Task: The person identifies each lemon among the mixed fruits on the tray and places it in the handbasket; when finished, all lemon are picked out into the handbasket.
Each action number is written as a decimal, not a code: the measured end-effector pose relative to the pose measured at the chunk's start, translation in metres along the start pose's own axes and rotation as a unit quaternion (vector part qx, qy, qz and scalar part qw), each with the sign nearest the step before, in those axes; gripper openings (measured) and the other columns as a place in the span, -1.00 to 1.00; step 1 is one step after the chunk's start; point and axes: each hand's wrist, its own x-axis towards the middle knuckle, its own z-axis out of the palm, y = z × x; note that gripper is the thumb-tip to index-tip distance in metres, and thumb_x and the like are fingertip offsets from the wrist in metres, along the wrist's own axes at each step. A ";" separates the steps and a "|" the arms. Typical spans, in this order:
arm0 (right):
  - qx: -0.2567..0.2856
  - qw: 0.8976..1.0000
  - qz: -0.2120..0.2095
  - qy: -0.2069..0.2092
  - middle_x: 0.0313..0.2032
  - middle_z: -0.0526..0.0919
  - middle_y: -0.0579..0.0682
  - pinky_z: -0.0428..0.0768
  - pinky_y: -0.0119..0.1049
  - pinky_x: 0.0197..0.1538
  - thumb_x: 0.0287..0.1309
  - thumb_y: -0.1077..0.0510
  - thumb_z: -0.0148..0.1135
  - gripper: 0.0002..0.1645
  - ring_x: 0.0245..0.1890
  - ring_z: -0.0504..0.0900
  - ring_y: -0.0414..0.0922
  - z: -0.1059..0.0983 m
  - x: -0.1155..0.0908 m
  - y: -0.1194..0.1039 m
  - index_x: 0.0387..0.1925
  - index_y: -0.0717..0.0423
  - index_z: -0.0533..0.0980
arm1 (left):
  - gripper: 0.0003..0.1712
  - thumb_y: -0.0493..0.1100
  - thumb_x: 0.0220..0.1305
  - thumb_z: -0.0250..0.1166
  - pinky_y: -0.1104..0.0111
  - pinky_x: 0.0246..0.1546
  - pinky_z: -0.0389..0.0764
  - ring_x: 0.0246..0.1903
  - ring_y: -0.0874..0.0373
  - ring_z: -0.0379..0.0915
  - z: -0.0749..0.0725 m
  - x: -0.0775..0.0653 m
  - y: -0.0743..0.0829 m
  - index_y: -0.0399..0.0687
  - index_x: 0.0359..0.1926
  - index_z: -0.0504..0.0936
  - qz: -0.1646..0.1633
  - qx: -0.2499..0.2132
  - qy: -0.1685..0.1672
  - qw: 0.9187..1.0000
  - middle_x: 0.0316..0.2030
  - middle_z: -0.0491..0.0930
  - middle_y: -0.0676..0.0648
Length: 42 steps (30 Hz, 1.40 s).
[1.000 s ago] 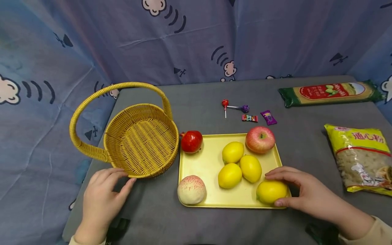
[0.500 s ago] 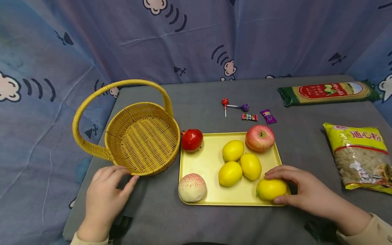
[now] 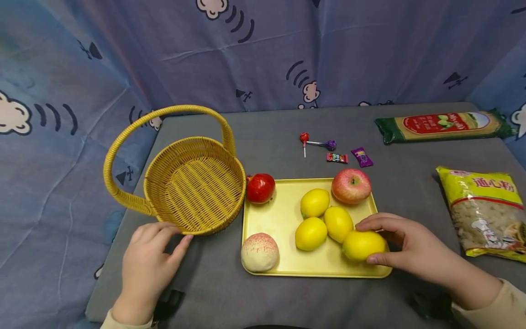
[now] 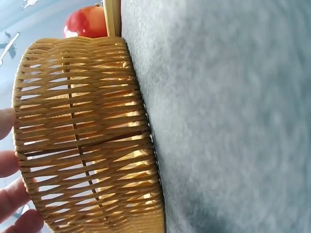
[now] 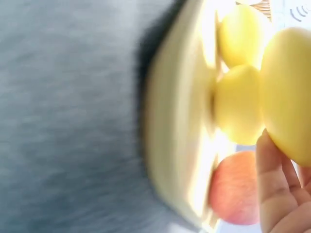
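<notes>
One smooth, oval yellow lemon (image 3: 363,246), tapered at one end, pinched in the right hand (image 3: 411,247) over the four o'clock corner of a shallow pale-yellow tray (image 3: 283,217); toward ten o'clock, three matching lemons (image 3: 338,224). Off the tray's nine o'clock edge, a round, golden woven basket (image 3: 195,192), gripped by the rim near six o'clock in the left hand (image 3: 149,257).

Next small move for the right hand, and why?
Probably lift the held lemon before any sideways move toward the basket: the right hand grips it, other lemons on the tray lie close on its left, and the left hand holds the basket.
</notes>
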 end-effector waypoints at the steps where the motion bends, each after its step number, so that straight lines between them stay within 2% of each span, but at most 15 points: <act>1: 0.002 1.000 -0.001 0.001 0.08 0.61 -0.17 0.60 -0.56 0.03 0.03 0.15 0.57 -0.40 -0.01 0.60 -0.31 -0.001 0.002 -0.003 0.14 -0.13 0.60 | -0.25 0.47 0.37 0.04 -0.03 -0.06 0.57 -0.17 -0.17 0.56 0.000 0.000 0.000 -0.09 -0.30 0.74 -0.001 0.001 -0.001 1.000 -0.24 0.69 -0.14; 6: 0.013 1.000 -0.021 0.010 0.07 0.61 -0.15 0.57 -0.58 0.07 0.01 0.21 0.57 -0.40 0.02 0.60 -0.32 -0.001 0.015 -0.016 0.13 -0.06 0.60 | -0.26 0.47 0.37 0.04 -0.04 -0.05 0.58 -0.16 -0.17 0.56 0.000 -0.001 0.000 -0.08 -0.29 0.75 -0.003 0.002 0.002 1.000 -0.23 0.69 -0.14; 10: 0.016 0.999 -0.035 0.010 0.07 0.62 -0.16 0.53 -0.61 0.10 0.00 0.20 0.58 -0.40 0.04 0.58 -0.32 0.001 0.026 -0.028 0.12 -0.08 0.60 | -0.27 0.46 0.37 0.04 -0.04 -0.05 0.57 -0.16 -0.17 0.56 0.002 -0.002 -0.001 -0.08 -0.29 0.74 -0.005 0.001 0.006 1.000 -0.23 0.69 -0.14; 14: 0.022 0.998 -0.066 0.007 0.09 0.63 -0.13 0.52 -0.61 0.13 0.00 0.23 0.58 -0.40 0.07 0.57 -0.31 0.005 0.040 -0.043 0.13 -0.07 0.61 | -0.27 0.47 0.36 0.05 -0.03 -0.04 0.56 -0.16 -0.17 0.56 0.003 -0.004 -0.002 -0.08 -0.30 0.73 -0.014 -0.002 0.014 1.000 -0.24 0.69 -0.14; 21: 0.054 0.991 -0.120 -0.015 0.11 0.62 -0.11 0.55 -0.52 0.18 -0.01 0.29 0.56 -0.38 0.11 0.57 -0.23 0.016 0.065 -0.065 0.15 0.02 0.60 | -0.27 0.48 0.35 0.06 -0.02 -0.05 0.57 -0.15 -0.15 0.56 0.003 -0.005 -0.003 -0.07 -0.31 0.73 -0.023 -0.002 0.016 1.000 -0.24 0.69 -0.13; 29: 0.083 0.981 -0.171 -0.034 0.08 0.63 -0.12 0.62 -0.35 0.18 -0.06 0.26 0.61 -0.38 0.08 0.60 -0.13 0.037 0.100 -0.095 0.10 -0.05 0.63 | -0.26 0.50 0.33 0.05 0.01 -0.02 0.58 -0.15 -0.15 0.57 -0.001 -0.006 -0.003 -0.06 -0.32 0.74 -0.026 0.004 0.012 1.000 -0.26 0.69 -0.11; 32: 0.111 0.975 -0.189 -0.045 0.09 0.62 -0.09 0.65 -0.28 0.15 -0.08 0.30 0.61 -0.37 0.08 0.60 -0.08 0.044 0.112 -0.106 0.10 -0.01 0.63 | -0.26 0.49 0.34 0.04 0.03 -0.01 0.58 -0.14 -0.14 0.57 -0.002 -0.005 -0.002 -0.04 -0.31 0.74 -0.025 0.005 0.009 1.000 -0.26 0.70 -0.09; 35: 0.135 0.970 -0.195 -0.051 0.09 0.62 -0.07 0.67 -0.23 0.12 -0.09 0.33 0.61 -0.37 0.09 0.59 -0.06 0.049 0.125 -0.118 0.09 0.02 0.64 | -0.47 0.34 0.23 0.37 0.03 -0.04 0.60 -0.15 -0.14 0.57 -0.001 -0.003 -0.002 -0.05 -0.32 0.73 -0.017 0.008 0.014 1.000 -0.26 0.70 -0.09; 38: 0.141 0.970 -0.190 -0.048 0.08 0.62 -0.05 0.66 -0.23 0.14 -0.08 0.32 0.61 -0.38 0.10 0.59 -0.07 0.055 0.139 -0.129 0.10 0.08 0.63 | -0.64 0.06 0.02 0.62 0.05 -0.07 0.62 -0.15 -0.14 0.58 0.000 -0.001 -0.001 -0.06 -0.32 0.73 -0.010 0.015 0.017 1.000 -0.25 0.70 -0.09; 39: 0.140 0.971 -0.187 -0.046 0.08 0.62 -0.04 0.65 -0.23 0.16 -0.08 0.31 0.61 -0.38 0.10 0.59 -0.08 0.057 0.143 -0.133 0.10 0.09 0.63 | -0.66 -0.01 -0.04 0.65 0.04 -0.07 0.62 -0.15 -0.14 0.58 0.001 0.000 -0.001 -0.06 -0.32 0.73 -0.007 0.017 0.019 1.000 -0.25 0.70 -0.09; 42: 0.145 0.973 -0.175 -0.046 0.07 0.63 -0.02 0.65 -0.23 0.16 -0.06 0.30 0.61 -0.39 0.07 0.60 -0.09 0.065 0.157 -0.141 0.10 0.13 0.63 | -0.66 -0.03 -0.04 0.65 0.06 -0.08 0.63 -0.14 -0.13 0.58 0.002 0.001 0.000 -0.05 -0.31 0.73 -0.002 0.019 0.020 1.000 -0.25 0.70 -0.08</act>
